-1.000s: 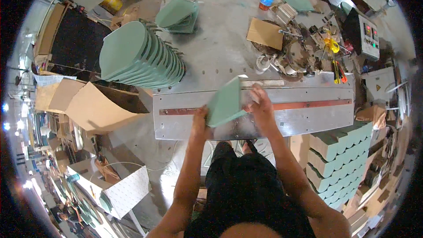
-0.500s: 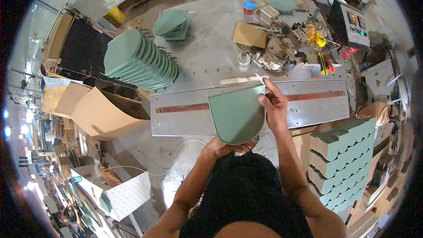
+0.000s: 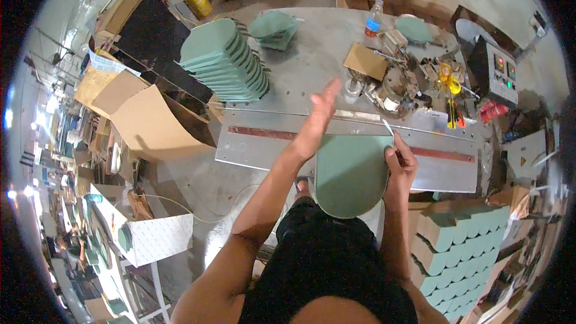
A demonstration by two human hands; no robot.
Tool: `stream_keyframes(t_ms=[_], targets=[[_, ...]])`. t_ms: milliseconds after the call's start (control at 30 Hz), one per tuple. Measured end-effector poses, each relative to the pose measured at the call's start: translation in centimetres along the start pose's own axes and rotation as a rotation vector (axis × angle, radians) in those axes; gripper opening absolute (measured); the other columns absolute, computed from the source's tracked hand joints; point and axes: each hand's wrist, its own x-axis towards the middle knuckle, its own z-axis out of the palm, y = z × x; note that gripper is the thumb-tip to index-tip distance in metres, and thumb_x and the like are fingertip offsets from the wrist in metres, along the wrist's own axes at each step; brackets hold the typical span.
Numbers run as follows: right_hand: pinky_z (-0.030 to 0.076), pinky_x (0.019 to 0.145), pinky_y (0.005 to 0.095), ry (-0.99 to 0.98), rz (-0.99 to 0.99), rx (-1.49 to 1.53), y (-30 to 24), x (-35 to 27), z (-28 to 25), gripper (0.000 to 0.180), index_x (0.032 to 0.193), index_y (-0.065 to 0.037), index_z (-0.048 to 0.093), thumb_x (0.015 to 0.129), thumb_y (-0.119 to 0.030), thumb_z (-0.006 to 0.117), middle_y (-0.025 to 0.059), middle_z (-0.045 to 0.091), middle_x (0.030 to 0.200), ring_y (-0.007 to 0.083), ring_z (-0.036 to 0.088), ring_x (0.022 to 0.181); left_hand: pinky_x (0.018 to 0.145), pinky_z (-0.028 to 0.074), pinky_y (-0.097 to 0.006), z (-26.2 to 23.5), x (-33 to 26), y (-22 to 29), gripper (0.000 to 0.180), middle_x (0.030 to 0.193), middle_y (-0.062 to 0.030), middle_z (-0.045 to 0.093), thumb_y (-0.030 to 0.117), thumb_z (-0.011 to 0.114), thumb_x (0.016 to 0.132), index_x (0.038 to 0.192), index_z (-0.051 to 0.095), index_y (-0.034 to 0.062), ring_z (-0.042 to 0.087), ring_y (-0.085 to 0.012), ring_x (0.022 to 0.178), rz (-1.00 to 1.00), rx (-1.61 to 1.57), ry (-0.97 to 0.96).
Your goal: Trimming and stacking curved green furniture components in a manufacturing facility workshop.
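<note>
My right hand (image 3: 400, 165) grips the right edge of a green rounded panel (image 3: 353, 171), straight along the top and curved at the bottom. A thin white stick-like piece (image 3: 387, 126) pokes up by my right fingers; I cannot make out its kind. Level with the panel's upper left corner, my left hand (image 3: 319, 119) is raised over the metal work plate (image 3: 258, 151), fingers stretched out and nothing in it. Behind it to the left leans a tall stack of similar green pieces (image 3: 219, 54).
Several more green pieces (image 3: 273, 27) lie on the grey table. Metal parts, a cardboard piece (image 3: 365, 62), a bottle (image 3: 374, 19) and yellow-handled tools (image 3: 449, 81) crowd its right side, near a control box (image 3: 495, 72). Stacked green-faced blocks (image 3: 462, 246) stand at right, open cartons (image 3: 162, 237) at left.
My left hand has left the panel's lower edge and risen to its upper left, fingers extended. My right hand and the panel appear slightly lower and further right as the view shifted.
</note>
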Motion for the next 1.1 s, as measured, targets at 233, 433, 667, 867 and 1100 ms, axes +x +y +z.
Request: stream_keyframes(t_ms=[233,433,667,867,1100], targets=[[0.037,0.08,0.0213,-0.037,-0.056,-0.129,-0.9,-1.2,-1.8,0.039,0.119,0.001,0.059,0.08,-0.002,0.061,-0.0011,0.058,0.095,0.0079,0.049,0.086,0.113,0.009,-0.037,1.7,-1.5,-1.1,0.074,0.152,-0.0132,0.011,0.058,0.024,0.094,0.146,0.013,0.0069,0.007,-0.0264,0.141,-0.106,0.27,-0.154],[0.041,0.077,0.0226,-0.027,0.058,0.014,1.8,0.0,-2.3,0.037,0.117,0.0,0.06,0.08,-0.003,0.066,0.0002,0.059,0.098,0.0096,0.052,0.086,0.102,0.033,-0.037,1.9,-2.7,-4.2,0.062,0.134,-0.0124,0.045,0.051,0.035,0.095,0.135,0.038,0.0028,0.039,-0.0234,0.124,-0.191,0.019,0.25],[0.048,0.078,0.0276,0.124,0.119,0.202,1.6,1.6,2.5,0.04,0.124,0.003,0.05,0.085,-0.001,0.057,0.0078,0.06,0.105,0.0141,0.058,0.089,0.087,0.043,-0.03,-0.3,-9.1,-4.5,0.044,0.108,-0.0106,0.058,0.022,0.059,0.09,0.123,0.045,-0.004,0.054,-0.0166,0.099,-0.235,0.013,0.262],[0.049,0.08,0.0313,-0.042,0.068,0.252,2.2,3.3,7.2,0.041,0.13,0.002,0.042,0.089,-0.002,0.049,0.0105,0.058,0.108,0.0177,0.058,0.093,0.092,0.041,-0.035,-3.2,-10.5,-2.5,0.056,0.117,-0.0163,0.055,0.019,0.068,0.082,0.128,0.042,-0.0018,0.054,-0.0239,0.107,-0.114,0.003,0.422],[0.047,0.086,0.0336,-0.072,0.28,0.36,-0.4,5.4,15.1,0.041,0.129,0.002,0.042,0.089,-0.002,0.048,0.0117,0.057,0.113,0.0193,0.056,0.1,0.108,0.01,-0.059,-9.7,-9.0,1.2,0.055,0.134,-0.0091,0.046,0.043,0.068,0.076,0.122,0.055,0.016,0.034,-0.0322,0.131,0.417,1.287,0.178]])
